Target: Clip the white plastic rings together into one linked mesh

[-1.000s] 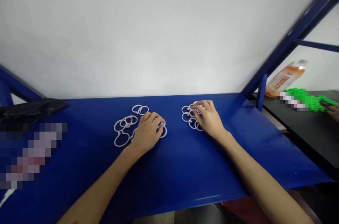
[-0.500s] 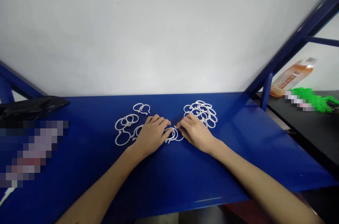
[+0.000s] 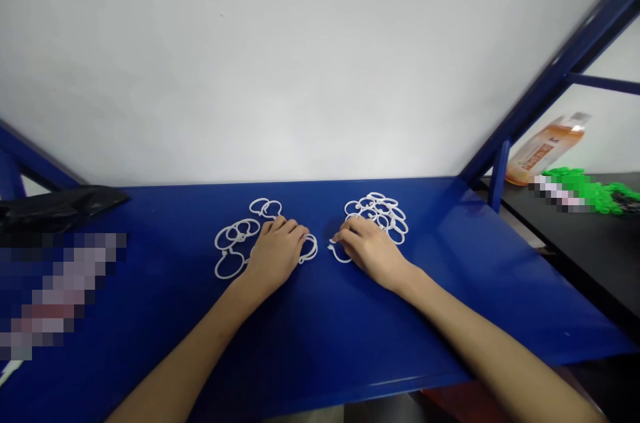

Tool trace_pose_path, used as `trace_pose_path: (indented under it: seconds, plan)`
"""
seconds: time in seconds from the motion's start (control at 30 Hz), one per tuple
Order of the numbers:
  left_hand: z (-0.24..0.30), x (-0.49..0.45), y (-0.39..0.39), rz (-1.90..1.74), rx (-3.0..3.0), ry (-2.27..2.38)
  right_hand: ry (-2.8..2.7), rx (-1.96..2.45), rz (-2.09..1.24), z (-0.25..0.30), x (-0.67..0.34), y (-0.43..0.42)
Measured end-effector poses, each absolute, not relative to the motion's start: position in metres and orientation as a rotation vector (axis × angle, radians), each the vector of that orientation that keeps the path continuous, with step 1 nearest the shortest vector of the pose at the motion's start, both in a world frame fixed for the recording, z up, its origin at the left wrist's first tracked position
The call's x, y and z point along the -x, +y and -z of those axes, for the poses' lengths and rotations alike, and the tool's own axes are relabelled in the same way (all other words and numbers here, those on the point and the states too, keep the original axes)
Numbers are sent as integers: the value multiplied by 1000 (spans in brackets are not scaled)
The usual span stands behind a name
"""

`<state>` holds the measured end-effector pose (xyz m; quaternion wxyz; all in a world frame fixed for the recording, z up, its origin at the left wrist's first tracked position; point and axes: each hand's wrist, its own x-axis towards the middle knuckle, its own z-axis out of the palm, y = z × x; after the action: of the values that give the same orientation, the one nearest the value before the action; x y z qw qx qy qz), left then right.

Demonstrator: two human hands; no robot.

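One white ring [image 3: 340, 260] at the right hand [image 3: 369, 246] has slid clear of the rings [image 3: 313, 253] by the left hand [image 3: 277, 246] on the table [image 3: 320, 343]. I cannot tell whether either grips; overlap could snag it on the pile [image 3: 395, 211].

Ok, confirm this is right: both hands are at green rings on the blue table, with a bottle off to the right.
Wrong on the colour: the rings are white, not green, as the head view shows. The rest stands: the left hand and right hand are both at rings on the blue table, with the bottle off to the right.
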<state>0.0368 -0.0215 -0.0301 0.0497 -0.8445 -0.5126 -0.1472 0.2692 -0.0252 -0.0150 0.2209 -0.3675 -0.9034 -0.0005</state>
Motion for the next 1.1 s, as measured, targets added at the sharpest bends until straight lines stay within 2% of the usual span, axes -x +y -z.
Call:
trace_pose_path:
  seconds: [0.4, 0.7, 0.9, 1.1]
  plan:
    - [14, -53, -38, 932, 2696, -1099, -2316, 952, -103, 10, -268, -34]
    - [15, -57, -40, 984, 2541, -1129, -2300, 907, -228, 18, -268, -30]
    - [22, -67, -45, 1228, 2450, -1190, -2281, 816, -302, 10, -266, -36]
    - [22, -62, -47, 1298, 2441, -1032, -2311, 764, -256, -2, -263, -47]
